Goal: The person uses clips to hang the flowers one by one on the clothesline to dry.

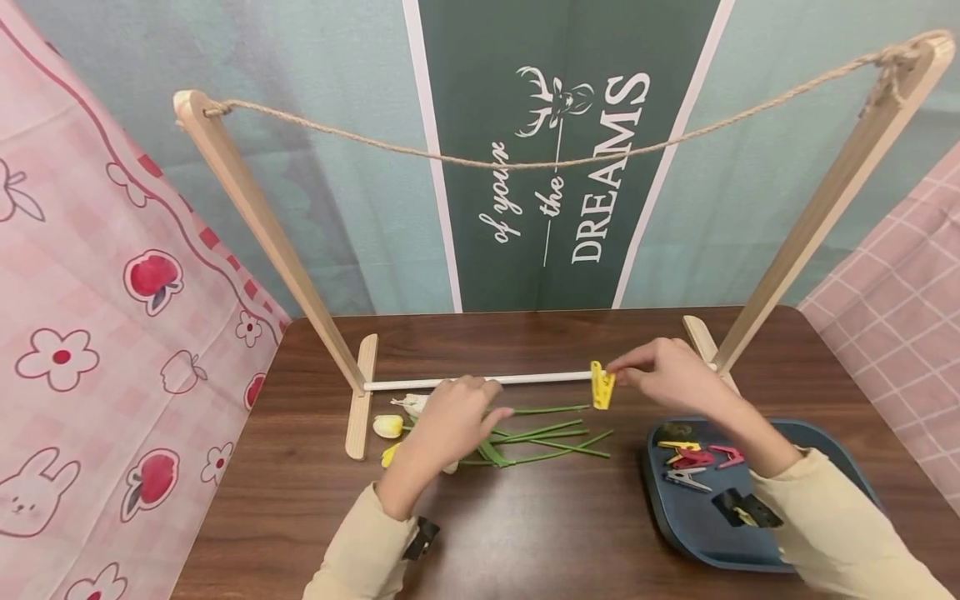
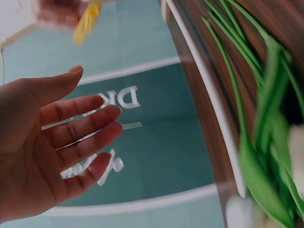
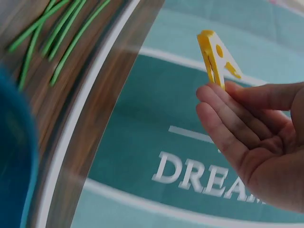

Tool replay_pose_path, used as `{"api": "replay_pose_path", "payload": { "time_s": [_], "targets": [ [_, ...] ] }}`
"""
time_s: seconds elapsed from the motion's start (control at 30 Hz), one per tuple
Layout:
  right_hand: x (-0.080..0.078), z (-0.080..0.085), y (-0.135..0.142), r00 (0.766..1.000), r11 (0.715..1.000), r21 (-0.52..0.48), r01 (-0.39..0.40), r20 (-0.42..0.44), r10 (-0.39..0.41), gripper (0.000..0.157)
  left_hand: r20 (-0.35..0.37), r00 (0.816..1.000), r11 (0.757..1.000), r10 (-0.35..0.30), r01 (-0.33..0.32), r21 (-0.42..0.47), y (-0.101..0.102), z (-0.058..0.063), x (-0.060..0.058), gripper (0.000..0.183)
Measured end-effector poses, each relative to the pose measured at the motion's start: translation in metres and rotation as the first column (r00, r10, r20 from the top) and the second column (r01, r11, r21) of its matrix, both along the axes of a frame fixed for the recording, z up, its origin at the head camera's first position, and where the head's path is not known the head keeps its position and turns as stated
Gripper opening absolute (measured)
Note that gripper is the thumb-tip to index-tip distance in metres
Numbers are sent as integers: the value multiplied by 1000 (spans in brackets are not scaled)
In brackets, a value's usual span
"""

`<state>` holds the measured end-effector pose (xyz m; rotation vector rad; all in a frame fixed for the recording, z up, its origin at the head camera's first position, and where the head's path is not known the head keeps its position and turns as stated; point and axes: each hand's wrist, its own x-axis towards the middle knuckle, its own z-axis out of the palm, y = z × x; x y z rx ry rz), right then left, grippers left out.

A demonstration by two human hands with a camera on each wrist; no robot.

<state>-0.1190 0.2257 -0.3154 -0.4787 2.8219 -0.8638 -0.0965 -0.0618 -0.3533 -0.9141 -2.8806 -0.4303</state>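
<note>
My right hand (image 1: 678,377) pinches a yellow clothespin (image 1: 602,386) between thumb and fingertips, above the right part of the white rod. In the right wrist view the clothespin (image 3: 216,59) points up from the fingertips. My left hand (image 1: 453,421) is over the flowers with nothing in it; the left wrist view shows its fingers (image 2: 90,126) relaxed and spread. Under it lie artificial tulips with green stems (image 1: 555,433) pointing right and pale yellow heads (image 1: 387,426) at the left, some hidden by the hand.
A wooden frame stands on the table (image 1: 540,517), with a left post (image 1: 262,225), a right post (image 1: 825,200), a low white rod (image 1: 540,378) and a sagging twine rope (image 1: 525,165) between the tops. At right, a blue tray (image 1: 660,521) holds several clothespins (image 1: 693,457).
</note>
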Motion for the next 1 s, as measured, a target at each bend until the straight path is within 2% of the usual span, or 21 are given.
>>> {"api": "replay_pose_path", "payload": {
  "time_s": [0.13, 0.37, 0.5, 0.6, 0.7, 0.8, 0.9, 1.0],
  "targets": [
    [1, 6, -27, 1000, 999, -47, 16, 0, -16, 17, -49, 999, 1000, -24, 24, 1, 21, 7, 1, 27],
    [5, 11, -53, 1000, 996, -86, 8, 3, -8, 18, -150, 987, 998, 51, -56, -33, 48, 14, 8, 38],
    [7, 11, -59, 1000, 995, -102, 13, -1, -14, 17, -158, 984, 995, 77, -85, -43, 54, 14, 11, 33],
    [8, 11, -59, 1000, 994, -112, 7, -17, -8, 16, -198, 978, 995, 70, -81, -50, 53, 13, 10, 27],
    [9, 10, -58, 997, 992, -124, -27, -72, 18, 14, -226, 972, 996, 61, -73, -47, 50, 15, 8, 24],
    [9, 9, -56, 986, 987, -137, -87, -155, 65, 14, -189, 981, 999, 47, -51, -15, 45, 19, 5, 22],
    [8, 8, -54, 966, 977, -139, -162, -225, 128, 28, -112, 994, 1000, 9, -7, 17, 39, 27, 2, 19],
    [6, 10, -51, 944, 963, -128, -238, -264, 199, 40, -44, 998, 999, -35, 36, 29, 35, 38, -1, 14]
  ]
}}
